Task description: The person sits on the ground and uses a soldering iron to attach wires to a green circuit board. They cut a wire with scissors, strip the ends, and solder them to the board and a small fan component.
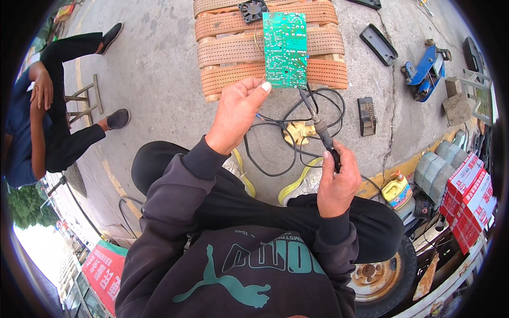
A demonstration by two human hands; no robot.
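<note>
My left hand [238, 108] pinches the lower left corner of a green circuit board [285, 50], solder side facing up. The board is held over a low seat of woven orange-brown straps [222, 79]. In my right hand [341, 180] is a soldering iron [321, 130], gripped by its dark handle. Its tip points up to the board's lower edge; whether they touch I cannot tell. A small black fan [252, 10] lies on the straps beside the board's upper left. Black cable [275, 172] loops on the ground below the seat.
Right of the seat lie a black plastic shell [379, 44], a dark heat-sink-like part [367, 116] and a blue jack [427, 73]. A yellow bottle [396, 192] and red-white boxes [469, 199] stand lower right. Another person [42, 111] sits at left. My shoes flank a pale yellow lump [298, 132].
</note>
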